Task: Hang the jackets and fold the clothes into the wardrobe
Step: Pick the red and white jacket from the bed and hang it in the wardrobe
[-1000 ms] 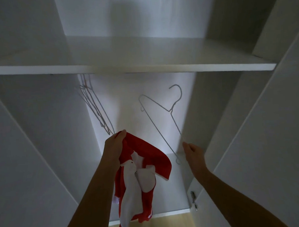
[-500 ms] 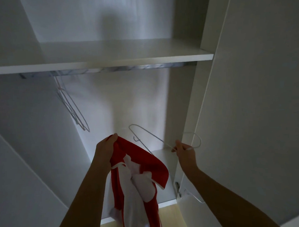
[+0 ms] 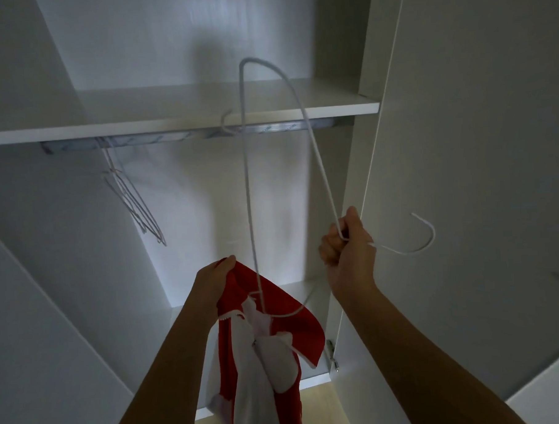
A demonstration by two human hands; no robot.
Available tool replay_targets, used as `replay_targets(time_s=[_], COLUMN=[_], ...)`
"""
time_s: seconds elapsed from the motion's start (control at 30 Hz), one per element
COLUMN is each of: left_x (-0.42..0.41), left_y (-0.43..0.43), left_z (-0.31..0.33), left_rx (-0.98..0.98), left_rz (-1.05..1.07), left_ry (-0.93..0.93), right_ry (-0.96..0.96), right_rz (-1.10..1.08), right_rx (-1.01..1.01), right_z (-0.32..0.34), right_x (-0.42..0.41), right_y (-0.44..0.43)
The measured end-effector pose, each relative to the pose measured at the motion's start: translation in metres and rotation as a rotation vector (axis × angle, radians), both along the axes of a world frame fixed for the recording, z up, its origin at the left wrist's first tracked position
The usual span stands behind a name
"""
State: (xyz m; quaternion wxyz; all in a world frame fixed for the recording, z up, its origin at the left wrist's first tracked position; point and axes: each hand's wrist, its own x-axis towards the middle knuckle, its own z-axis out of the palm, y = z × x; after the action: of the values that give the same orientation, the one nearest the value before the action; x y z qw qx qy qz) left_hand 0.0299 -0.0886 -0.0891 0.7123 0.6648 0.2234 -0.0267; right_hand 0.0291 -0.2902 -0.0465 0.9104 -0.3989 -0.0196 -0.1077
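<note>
A red and white jacket (image 3: pixel 265 347) hangs from my left hand (image 3: pixel 215 280), which grips its collar in front of the open wardrobe. My right hand (image 3: pixel 348 245) grips a white wire hanger (image 3: pixel 313 146) near its neck. The hook sticks out to the right, and the frame loops up high in front of the shelf. The hanger's lower end touches the jacket's collar opening. The jacket's bottom runs out of view.
A white shelf (image 3: pixel 178 120) spans the wardrobe with a metal rail (image 3: pixel 185 137) just under it. Several empty wire hangers (image 3: pixel 133 205) hang at the rail's left end. The open door (image 3: pixel 478 171) stands at right, its hinge (image 3: pixel 331 353) low down.
My right hand has turned the hanger, swinging its frame up high and bringing one end down to the jacket collar. The left hand keeps holding the jacket in about the same place.
</note>
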Motion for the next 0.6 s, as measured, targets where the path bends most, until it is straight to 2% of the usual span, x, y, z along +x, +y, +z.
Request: replay_targets(time_s=[0.07, 0.1, 0.2, 0.27, 0.43, 0.6], left_x=[-0.003, -0.005, -0.009, -0.011, -0.016, -0.012], left_y=[0.0, 0.001, 0.021, 0.045, 0.067, 0.076], left_z=[0.008, 0.013, 0.029, 0.037, 0.041, 0.05], left_rx=[-0.034, -0.078, -0.302, -0.365, -0.241, -0.007], left_rz=[-0.011, -0.001, 0.1, 0.177, 0.105, 0.035], left_ry=[-0.013, -0.021, -0.038, -0.05, -0.049, -0.03], right_ry=[0.002, 0.021, 0.094, 0.141, 0.052, 0.017], right_rz=[0.052, 0.069, 0.111, 0.123, 0.203, 0.284], right_rx=[0.001, -0.063, -0.38, -0.524, -0.863, -0.922], right_z=[-0.004, -0.011, -0.047, -0.07, -0.083, -0.088], right_x=[0.003, 0.005, 0.005, 0.004, 0.005, 0.004], right_y=[0.013, 0.019, 0.022, 0.011, -0.003, -0.011])
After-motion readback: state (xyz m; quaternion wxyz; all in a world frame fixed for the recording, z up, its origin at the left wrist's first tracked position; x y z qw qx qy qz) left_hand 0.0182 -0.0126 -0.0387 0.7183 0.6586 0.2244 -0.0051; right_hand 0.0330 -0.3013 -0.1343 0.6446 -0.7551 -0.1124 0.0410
